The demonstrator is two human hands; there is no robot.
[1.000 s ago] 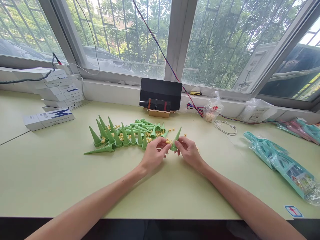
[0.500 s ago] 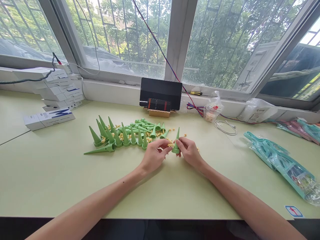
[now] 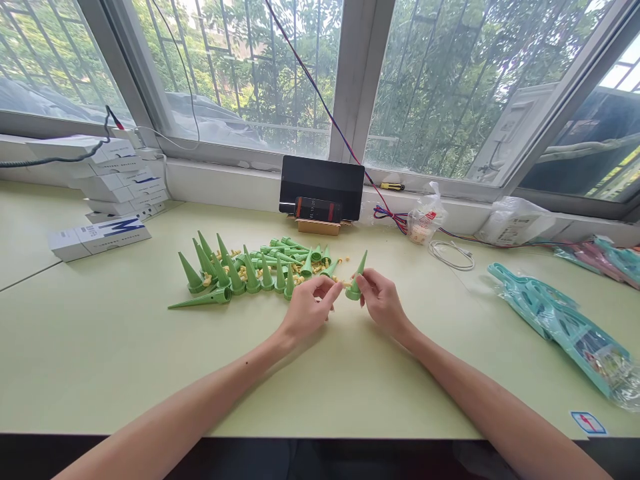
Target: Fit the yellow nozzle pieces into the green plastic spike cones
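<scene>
My right hand [image 3: 383,299] is closed on a green plastic cone spike [image 3: 356,283], its tip up and leaning to the right. Between the thumb and fingers of my left hand [image 3: 311,307] is a small yellow plastic piece [image 3: 345,284], held against the cone's side near its wide base. Whether the piece sits in a hole there cannot be made out. Left of my hands, several green cones [image 3: 253,275] stand upright in a row, and one cone [image 3: 203,298] lies on its side. Behind them is a pile of lying green cones [image 3: 283,250] with small yellow pieces [image 3: 320,267] scattered among them.
A black tablet [image 3: 323,183] with a phone [image 3: 319,209] before it stands at the back. White boxes [image 3: 123,187] are stacked at left. Teal plastic items in clear wrap [image 3: 560,320] lie at right, near a white cable [image 3: 451,255] and a plastic bag [image 3: 426,217].
The cone in my right hand has risen slightly and tilted to the right. My left fingers stay beside it with the yellow piece. The other things have not moved.
</scene>
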